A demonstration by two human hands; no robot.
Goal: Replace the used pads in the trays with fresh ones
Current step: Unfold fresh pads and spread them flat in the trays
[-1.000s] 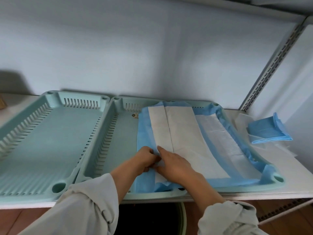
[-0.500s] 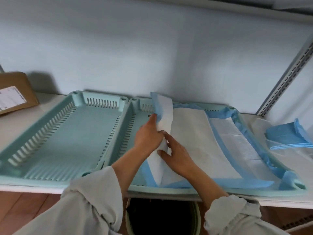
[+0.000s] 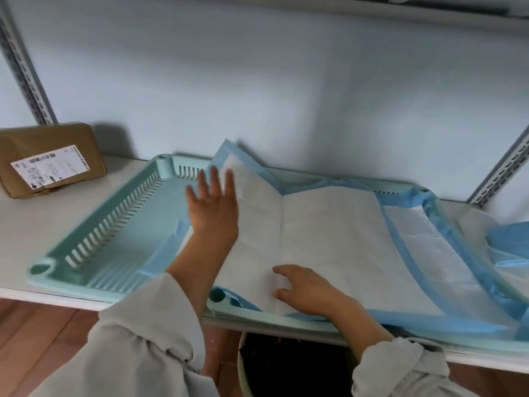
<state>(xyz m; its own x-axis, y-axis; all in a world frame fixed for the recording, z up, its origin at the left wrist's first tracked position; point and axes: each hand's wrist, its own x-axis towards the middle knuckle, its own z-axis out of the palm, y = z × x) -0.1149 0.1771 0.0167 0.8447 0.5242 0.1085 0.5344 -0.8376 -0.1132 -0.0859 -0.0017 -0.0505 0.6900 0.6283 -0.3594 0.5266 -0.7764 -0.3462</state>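
The fresh pad lies in the right tray, white face up, blue border round it, only part unfolded. Its left flap stands up near the wall and leans over toward the left tray. My left hand is flat against that flap, fingers straight and spread, pushing it, gripping nothing. My right hand rests on the crease near the front edge, fingers loosely bent and pressing down, closed round nothing.

Since neither hand really holds the pad, I reckon the flap could spring back over the middle the moment I lift my left palm. If I push too far, it may drape across the wall between the trays and land in the left one, which holds no pad that I can make out. My right hand is all that pins the sheet; should it slide, I think the whole pad would drag left and bunch up. The right edge already rides up over the rim there, so it might end up crooked.

A folded blue pad sits on the shelf to the right, a brown parcel far left, a bin below
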